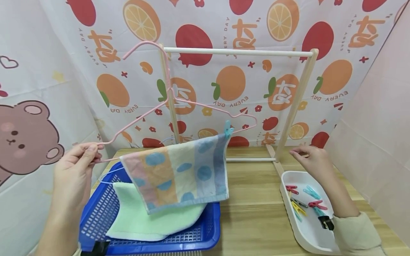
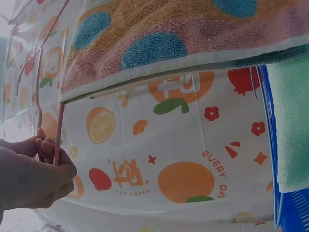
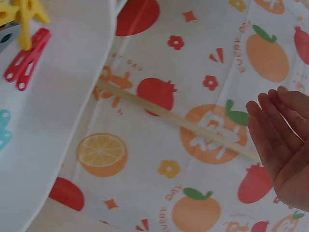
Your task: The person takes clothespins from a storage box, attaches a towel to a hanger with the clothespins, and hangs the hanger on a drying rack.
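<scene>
My left hand pinches the left end of a pink clothes hanger, holding it up tilted above the basket. Over the hanger's lower bar hangs a small striped towel with blue dots. A light-blue clothespin clips the towel's right top corner to the bar. In the left wrist view the towel hangs just above the thumb and fingers. My right hand hovers above the far end of the white tray; in the right wrist view its fingers are loosely bent with nothing between them.
A blue basket under the towel holds a light-green towel and light-blue hangers. The white tray on the right contains several red, yellow, grey and blue clothespins. Behind stands a wooden rack with a white bar.
</scene>
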